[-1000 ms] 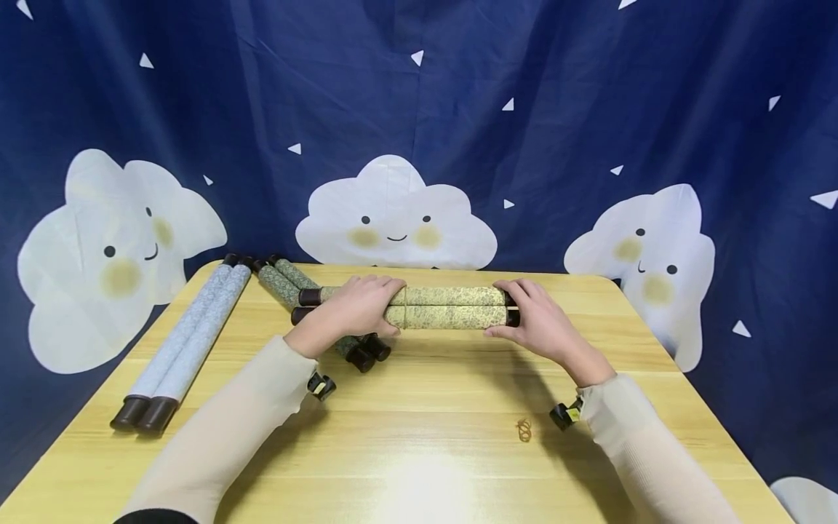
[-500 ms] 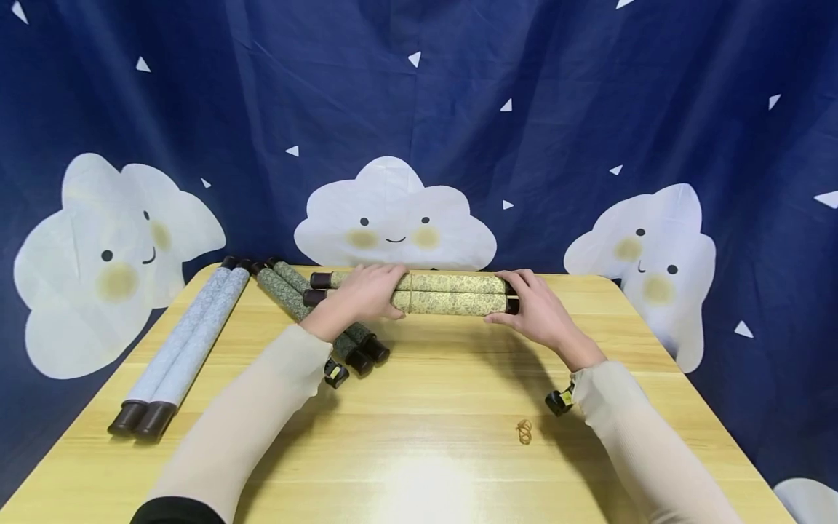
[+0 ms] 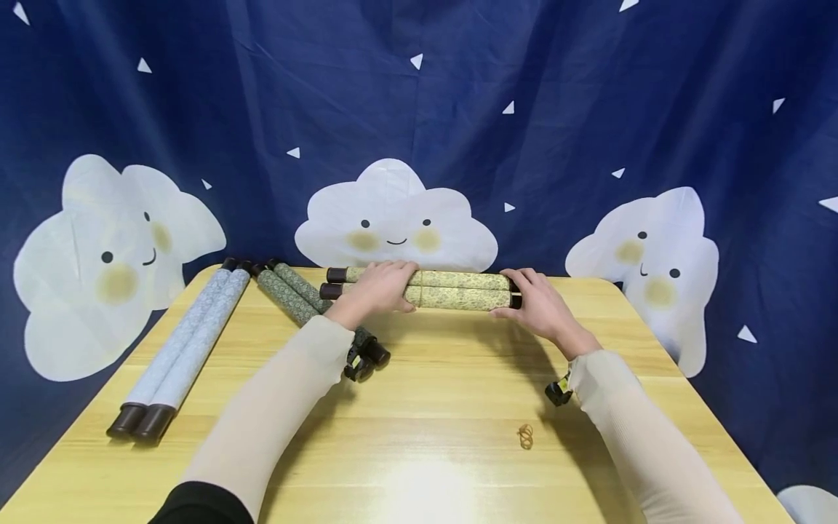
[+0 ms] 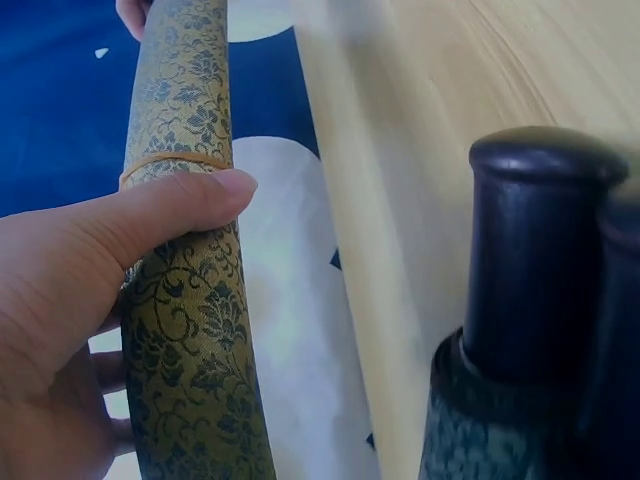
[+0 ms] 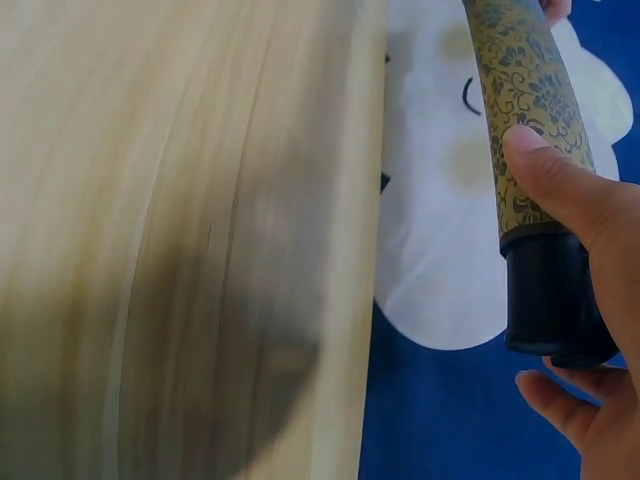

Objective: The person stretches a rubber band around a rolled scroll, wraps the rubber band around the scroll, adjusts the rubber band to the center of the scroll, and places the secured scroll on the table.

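Observation:
A yellow floral hanging scroll (image 3: 465,298), rolled into two parallel rolls with dark end knobs, is held level over the far part of the table. My left hand (image 3: 378,290) grips it left of its middle. In the left wrist view, the thumb lies across the brocade just beside a thin rubber band (image 4: 178,158) wrapped round the scroll. My right hand (image 3: 542,309) holds the right end. Its thumb (image 5: 545,170) presses the patterned cloth above the black knob (image 5: 545,295) in the right wrist view. A green rolled scroll (image 3: 288,295) lies below my left forearm, partly hidden.
A pale blue rolled scroll (image 3: 190,335) lies slanted along the left side of the wooden table (image 3: 445,407). Several loose rubber bands (image 3: 525,437) lie right of the middle. A dark blue curtain (image 3: 524,160) with white clouds hangs behind the far edge.
Both hands have carried the yellow scroll slightly away from me and to the right, towards the table's far edge. The other scrolls and the loose rubber bands stay in place.

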A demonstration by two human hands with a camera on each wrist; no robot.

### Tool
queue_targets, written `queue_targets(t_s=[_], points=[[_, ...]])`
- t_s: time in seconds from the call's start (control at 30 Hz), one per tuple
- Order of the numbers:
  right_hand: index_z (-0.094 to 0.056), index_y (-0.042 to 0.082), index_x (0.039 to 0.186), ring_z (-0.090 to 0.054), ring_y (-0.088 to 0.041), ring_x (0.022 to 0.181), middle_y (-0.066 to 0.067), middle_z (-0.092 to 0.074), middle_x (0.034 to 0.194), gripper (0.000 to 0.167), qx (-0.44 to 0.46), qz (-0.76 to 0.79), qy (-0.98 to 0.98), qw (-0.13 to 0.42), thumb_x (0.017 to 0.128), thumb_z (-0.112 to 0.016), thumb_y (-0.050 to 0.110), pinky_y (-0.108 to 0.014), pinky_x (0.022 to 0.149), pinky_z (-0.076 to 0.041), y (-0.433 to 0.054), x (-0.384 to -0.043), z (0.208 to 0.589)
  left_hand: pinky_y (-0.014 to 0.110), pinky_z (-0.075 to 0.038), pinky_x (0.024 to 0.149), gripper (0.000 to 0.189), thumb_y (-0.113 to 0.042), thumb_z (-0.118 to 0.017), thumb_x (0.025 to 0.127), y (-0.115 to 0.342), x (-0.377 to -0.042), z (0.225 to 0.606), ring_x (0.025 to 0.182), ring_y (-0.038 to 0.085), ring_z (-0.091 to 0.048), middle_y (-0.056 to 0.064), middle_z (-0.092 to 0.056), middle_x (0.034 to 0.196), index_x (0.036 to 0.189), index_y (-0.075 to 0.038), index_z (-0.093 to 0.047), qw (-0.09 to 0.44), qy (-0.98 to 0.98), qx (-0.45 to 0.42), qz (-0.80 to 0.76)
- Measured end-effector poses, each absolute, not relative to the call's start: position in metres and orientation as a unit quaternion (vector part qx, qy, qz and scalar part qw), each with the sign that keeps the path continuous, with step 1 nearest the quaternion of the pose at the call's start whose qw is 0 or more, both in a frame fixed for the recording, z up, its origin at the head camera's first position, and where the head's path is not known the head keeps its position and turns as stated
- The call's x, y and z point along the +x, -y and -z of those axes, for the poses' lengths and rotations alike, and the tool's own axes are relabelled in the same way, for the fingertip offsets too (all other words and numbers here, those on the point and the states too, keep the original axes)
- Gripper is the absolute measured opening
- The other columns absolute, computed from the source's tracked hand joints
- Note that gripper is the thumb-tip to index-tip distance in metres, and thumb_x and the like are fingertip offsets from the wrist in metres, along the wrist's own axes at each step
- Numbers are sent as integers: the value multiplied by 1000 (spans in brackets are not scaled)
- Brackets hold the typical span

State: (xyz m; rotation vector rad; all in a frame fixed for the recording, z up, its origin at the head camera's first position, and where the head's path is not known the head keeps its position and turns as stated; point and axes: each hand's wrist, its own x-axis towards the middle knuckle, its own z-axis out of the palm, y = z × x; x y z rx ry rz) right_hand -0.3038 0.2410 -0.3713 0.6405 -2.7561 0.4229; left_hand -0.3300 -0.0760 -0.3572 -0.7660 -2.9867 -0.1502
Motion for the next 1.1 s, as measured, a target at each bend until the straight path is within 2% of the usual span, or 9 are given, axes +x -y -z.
queue_targets(t_s=[0.3,0.47,0.67,0.9,1.1], points=[[-40,6,146,-39,-46,126,-24,-44,138,84,209,-132,962,117,81,-80,42,-58,105,-33,-240,-317,375,63,-21,112,85,-39,-81,79,62,-344,365,135,36,-40,13,-45,147,146,-8,-38,13,968,-244,63],[-40,8,147,-37,-47,127,-24,-44,137,84,216,-121,964,97,80,-81,38,-58,106,-33,-239,-321,381,61,-20,113,84,-37,-80,81,60,-351,375,135,34,-41,13,-45,147,147,-7,-38,-3,967,-244,70],[-43,6,146,-38,-48,129,-24,-46,138,83,215,-109,967,77,80,-81,38,-57,107,-33,-243,-327,390,58,-18,115,89,-38,-78,82,53,-356,388,140,33,-33,14,-36,153,150,-5,-32,-32,967,-240,78],[-42,5,146,-37,-49,130,-25,-45,140,82,202,-109,972,44,81,-81,37,-59,106,-34,-246,-335,398,58,-24,113,84,-35,-79,82,44,-358,396,133,35,-42,17,-43,148,148,-3,-36,-62,968,-230,80],[-42,5,146,-38,-47,130,-27,-44,142,81,202,-133,970,8,81,-81,34,-58,109,-31,-247,-338,402,48,-36,110,83,-34,-79,83,40,-360,400,128,33,-48,18,-49,141,147,-1,-37,-95,966,-229,78]])
